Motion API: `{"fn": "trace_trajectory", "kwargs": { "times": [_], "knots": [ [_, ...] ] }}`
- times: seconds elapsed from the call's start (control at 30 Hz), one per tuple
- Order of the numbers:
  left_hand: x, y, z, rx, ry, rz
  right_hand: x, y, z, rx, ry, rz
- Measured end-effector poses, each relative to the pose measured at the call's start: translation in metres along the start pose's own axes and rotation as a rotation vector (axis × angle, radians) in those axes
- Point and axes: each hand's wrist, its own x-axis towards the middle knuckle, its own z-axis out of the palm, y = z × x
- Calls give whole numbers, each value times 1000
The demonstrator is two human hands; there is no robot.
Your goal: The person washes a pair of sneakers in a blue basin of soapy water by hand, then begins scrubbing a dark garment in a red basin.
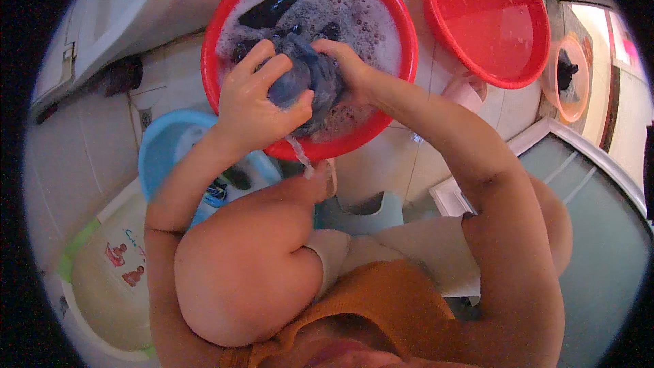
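Both hands grip a wet, bunched dark blue-grey cloth [322, 76] above a round red plastic basin [410, 51]. My left hand [255, 94] presses on its left side with bent fingers, and my right hand [350, 69] clasps it from the right. The basin holds foamy water, with a dark piece of fabric [271, 6] partly above the suds at the top left. A stream of water [300, 154] runs down over the near rim, below the cloth. How far the cloth reaches into the water is hidden.
A second red basin [485, 15] stands at the upper right, a light blue basin [176, 128] at the lower left beside a white baby tub [102, 312]. An orange basin with dark cloth [567, 71] is at the far right, near a framed glass panel [603, 214].
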Motion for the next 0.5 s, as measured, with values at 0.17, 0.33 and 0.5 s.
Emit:
{"fn": "trace_trajectory", "kwargs": {
  "times": [0.17, 0.33, 0.5],
  "knots": [
    [4, 1, 9, 7, -109, 25, 2, 4, -9, -41, -43, 112],
    [6, 3, 17, -21, -260, -14, 14, 20, -31, 2, -116, 156],
    [10, 7, 21, 61, -202, 41, -14, -7, -22, -82, 69, 192]
  ]
}}
